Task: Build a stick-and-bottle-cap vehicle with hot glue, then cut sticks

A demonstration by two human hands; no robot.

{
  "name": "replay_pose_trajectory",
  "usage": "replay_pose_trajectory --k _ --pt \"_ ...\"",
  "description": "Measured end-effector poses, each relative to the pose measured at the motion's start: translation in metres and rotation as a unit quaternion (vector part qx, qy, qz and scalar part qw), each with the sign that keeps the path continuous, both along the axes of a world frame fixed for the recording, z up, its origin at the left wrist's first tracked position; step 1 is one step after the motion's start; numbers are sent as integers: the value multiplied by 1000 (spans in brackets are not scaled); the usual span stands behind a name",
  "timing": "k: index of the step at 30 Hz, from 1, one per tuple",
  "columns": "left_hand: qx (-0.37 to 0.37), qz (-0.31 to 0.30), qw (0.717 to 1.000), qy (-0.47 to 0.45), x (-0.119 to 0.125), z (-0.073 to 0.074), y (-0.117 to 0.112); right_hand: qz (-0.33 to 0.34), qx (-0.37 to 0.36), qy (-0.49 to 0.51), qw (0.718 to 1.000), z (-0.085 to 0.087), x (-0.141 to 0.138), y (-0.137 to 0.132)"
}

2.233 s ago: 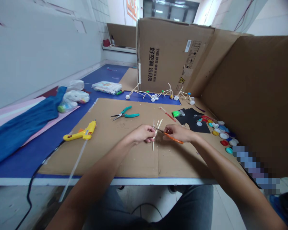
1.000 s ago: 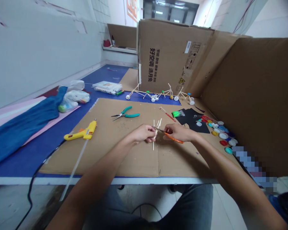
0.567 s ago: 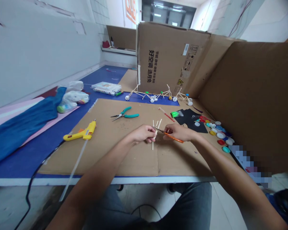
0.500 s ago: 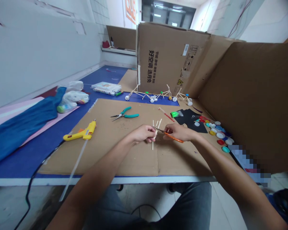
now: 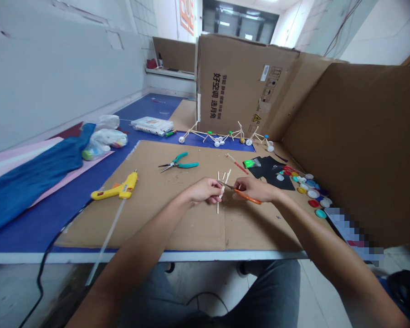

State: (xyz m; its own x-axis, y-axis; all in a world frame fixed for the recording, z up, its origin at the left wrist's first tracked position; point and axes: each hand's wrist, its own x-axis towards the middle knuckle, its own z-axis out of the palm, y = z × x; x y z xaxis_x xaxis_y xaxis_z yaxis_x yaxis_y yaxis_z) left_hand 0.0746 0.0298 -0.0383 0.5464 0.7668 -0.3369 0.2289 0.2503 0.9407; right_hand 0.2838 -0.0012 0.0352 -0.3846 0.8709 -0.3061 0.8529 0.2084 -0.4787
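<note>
Left, a glue gun [image 5: 123, 187]; then pliers [image 5: 187, 164], on the far side of the left hand [image 5: 205, 191]. Its fingers pinch a pale stick [image 5: 222, 192] running near to far, just right of them and nearer this hand. Loose sticks [image 5: 217, 208] lie beneath. Scissors [image 5: 248, 197] point left across the stick; contact is unclear. The right hand [image 5: 253, 187] grips their orange handles. Farther right: black sheets [image 5: 270, 166], then caps [image 5: 313, 193].

Box [image 5: 241, 86] is bearing large dark column [image 5: 216, 96] reading "好空调 选月兔"; smaller column [image 5: 224, 96] beside it is reading "节能 静音 健康 环保 智能". Yellow warning triangle [image 5: 256, 118] and stacked handling pictograms [image 5: 271, 84] are standing on same face. White label [image 5: 265, 73] beside pictograms is showing print too small to read. Sticker [image 5: 124, 188] on glue gun [image 5: 105, 195] is showing illegible marking.
</note>
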Motion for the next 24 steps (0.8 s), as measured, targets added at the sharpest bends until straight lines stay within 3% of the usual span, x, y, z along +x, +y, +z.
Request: replay_pose_trajectory --k 12,24 --pt "7 -10 1000 -9 -2 -1 0 -1 -10 2 1000 6 -2 -3" --pt "9 -15 1000 -16 -2 -5 3 -4 -14 15 1000 1 1 -2"
